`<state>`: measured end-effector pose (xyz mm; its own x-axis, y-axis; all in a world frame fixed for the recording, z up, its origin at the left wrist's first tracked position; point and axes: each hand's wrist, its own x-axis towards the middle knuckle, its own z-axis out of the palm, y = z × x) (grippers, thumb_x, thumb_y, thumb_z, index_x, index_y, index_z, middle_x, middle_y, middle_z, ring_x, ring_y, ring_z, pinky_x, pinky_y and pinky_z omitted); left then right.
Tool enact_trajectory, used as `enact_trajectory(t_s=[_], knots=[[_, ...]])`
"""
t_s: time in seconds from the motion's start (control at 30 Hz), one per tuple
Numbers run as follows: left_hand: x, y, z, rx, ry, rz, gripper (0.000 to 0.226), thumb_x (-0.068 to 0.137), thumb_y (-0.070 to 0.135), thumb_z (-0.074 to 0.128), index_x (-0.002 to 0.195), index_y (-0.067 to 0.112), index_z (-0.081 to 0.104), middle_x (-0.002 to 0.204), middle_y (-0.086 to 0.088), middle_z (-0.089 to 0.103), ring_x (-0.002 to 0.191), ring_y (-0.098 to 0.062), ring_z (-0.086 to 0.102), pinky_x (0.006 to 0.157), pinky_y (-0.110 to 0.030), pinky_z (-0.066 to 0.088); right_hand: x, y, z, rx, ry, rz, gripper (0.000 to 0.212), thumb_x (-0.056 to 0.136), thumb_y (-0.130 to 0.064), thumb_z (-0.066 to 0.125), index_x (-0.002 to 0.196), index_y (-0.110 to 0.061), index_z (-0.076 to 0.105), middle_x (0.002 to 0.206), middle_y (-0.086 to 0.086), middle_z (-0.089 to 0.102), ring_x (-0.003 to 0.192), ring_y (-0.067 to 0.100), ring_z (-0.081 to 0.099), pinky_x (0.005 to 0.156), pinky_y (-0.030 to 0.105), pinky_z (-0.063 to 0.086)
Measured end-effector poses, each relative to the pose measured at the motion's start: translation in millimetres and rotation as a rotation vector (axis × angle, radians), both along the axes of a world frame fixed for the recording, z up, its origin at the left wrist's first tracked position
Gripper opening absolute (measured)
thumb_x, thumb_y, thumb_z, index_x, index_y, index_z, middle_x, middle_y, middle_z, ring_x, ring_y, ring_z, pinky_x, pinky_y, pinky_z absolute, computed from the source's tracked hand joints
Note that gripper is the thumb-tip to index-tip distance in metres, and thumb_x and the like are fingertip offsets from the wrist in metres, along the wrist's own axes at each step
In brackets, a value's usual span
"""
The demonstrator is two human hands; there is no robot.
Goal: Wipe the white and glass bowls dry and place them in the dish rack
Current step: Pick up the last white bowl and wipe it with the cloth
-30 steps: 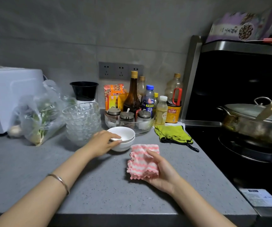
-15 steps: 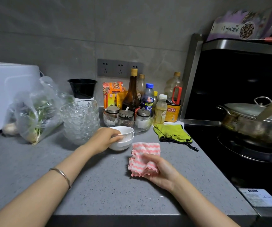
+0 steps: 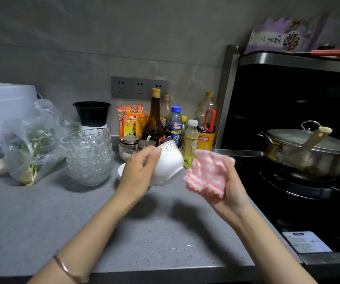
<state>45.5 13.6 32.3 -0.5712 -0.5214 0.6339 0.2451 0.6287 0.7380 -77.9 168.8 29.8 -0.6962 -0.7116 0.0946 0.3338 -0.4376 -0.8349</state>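
Note:
My left hand [image 3: 139, 174] grips a white bowl [image 3: 168, 163] by its rim and holds it tilted in the air above the counter. Just behind that hand, the edge of a second white bowl [image 3: 121, 170] shows on the counter. My right hand [image 3: 229, 186] holds a folded pink-and-white striped cloth [image 3: 207, 174] right beside the lifted bowl. A stack of several clear glass bowls [image 3: 88, 155] stands on the grey counter [image 3: 83, 222] to the left. No dish rack is in view.
Bottles and jars [image 3: 175, 128] crowd the back of the counter, with a black bowl [image 3: 92, 112] behind the glass stack. A plastic bag of greens [image 3: 27, 148] and a white appliance [image 3: 3, 107] sit at left. A lidded pot [image 3: 308, 152] rests on the stove at right.
My left hand has lifted the top white bowl off the one beneath it and tilted it. My right hand has raised the cloth up beside the bowl.

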Motion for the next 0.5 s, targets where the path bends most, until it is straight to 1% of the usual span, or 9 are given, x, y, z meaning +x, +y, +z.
enact_trajectory(t_s=[0.07,0.13,0.17,0.23,0.27,0.33,0.4,0.43,0.5], knots=[[-11,19,-10,0.122,0.051,-0.041,0.041,0.091,0.041,0.044,0.089,0.006,0.065,0.080,-0.004,0.065,0.074,-0.006,0.051,0.068,-0.026,0.039,-1,16,9,-0.039,0.133,-0.096,0.053,0.097,-0.048,0.038,0.129,-0.011,0.058,0.124,0.013,0.064,0.110,0.028,0.061,0.093,0.049,0.050],[-22,41,-17,0.200,0.094,-0.058,0.033,0.090,0.040,0.043,0.082,0.016,0.064,0.074,0.011,0.064,0.071,0.000,0.051,0.067,-0.021,0.040,3,25,10,0.002,0.349,-0.170,0.050,0.093,-0.053,0.035,0.126,-0.026,0.060,0.132,-0.003,0.060,0.119,0.014,0.058,0.100,0.036,0.047],[-28,52,-21,0.236,0.107,-0.065,0.032,0.090,0.040,0.043,0.079,0.017,0.063,0.072,0.014,0.063,0.069,0.002,0.050,0.065,-0.019,0.039,4,23,7,0.055,0.476,-0.194,0.043,0.094,-0.050,0.035,0.124,-0.033,0.059,0.135,-0.015,0.056,0.123,0.004,0.052,0.101,0.027,0.043],[-40,69,-31,0.290,0.120,-0.072,0.037,0.090,0.042,0.043,0.080,0.013,0.063,0.074,0.010,0.064,0.068,-0.002,0.052,0.065,-0.024,0.041,7,21,-4,0.167,0.719,-0.238,0.027,0.100,-0.031,0.042,0.119,-0.040,0.059,0.132,-0.031,0.051,0.128,-0.008,0.042,0.103,0.016,0.037],[-45,76,-36,0.299,0.124,-0.067,0.042,0.090,0.046,0.043,0.083,0.009,0.063,0.075,0.003,0.065,0.070,-0.005,0.052,0.066,-0.030,0.043,5,21,-14,0.217,0.789,-0.250,0.027,0.099,-0.032,0.044,0.118,-0.043,0.058,0.132,-0.034,0.049,0.131,-0.008,0.038,0.108,0.019,0.034],[-52,88,-42,0.312,0.111,-0.037,0.057,0.091,0.057,0.041,0.085,0.004,0.064,0.077,-0.013,0.067,0.070,-0.010,0.053,0.066,-0.039,0.047,6,29,-28,0.296,0.894,-0.255,0.037,0.090,-0.058,0.041,0.125,-0.051,0.050,0.140,-0.034,0.040,0.138,-0.006,0.027,0.116,0.026,0.022],[-54,101,-44,0.354,0.100,0.031,0.066,0.093,0.061,0.035,0.079,0.004,0.064,0.072,-0.014,0.067,0.063,-0.005,0.054,0.064,-0.035,0.048,11,44,-34,0.386,1.072,-0.298,0.057,0.085,-0.075,0.026,0.135,-0.050,0.037,0.150,-0.027,0.029,0.141,-0.008,0.017,0.117,0.023,0.014],[-54,107,-45,0.383,0.097,0.064,0.065,0.089,0.060,0.031,0.073,0.006,0.064,0.066,-0.009,0.066,0.059,-0.003,0.055,0.062,-0.031,0.047,9,50,-35,0.427,1.183,-0.348,0.062,0.086,-0.076,0.020,0.139,-0.047,0.036,0.152,-0.023,0.029,0.141,-0.007,0.016,0.117,0.021,0.014],[-54,117,-47,0.410,0.070,0.092,0.071,0.082,0.061,0.025,0.069,0.004,0.065,0.063,-0.007,0.067,0.060,-0.011,0.061,0.061,-0.032,0.047,5,56,-35,0.462,1.358,-0.465,0.055,0.092,-0.067,0.025,0.138,-0.043,0.042,0.150,-0.017,0.036,0.140,-0.004,0.024,0.114,0.022,0.020]])
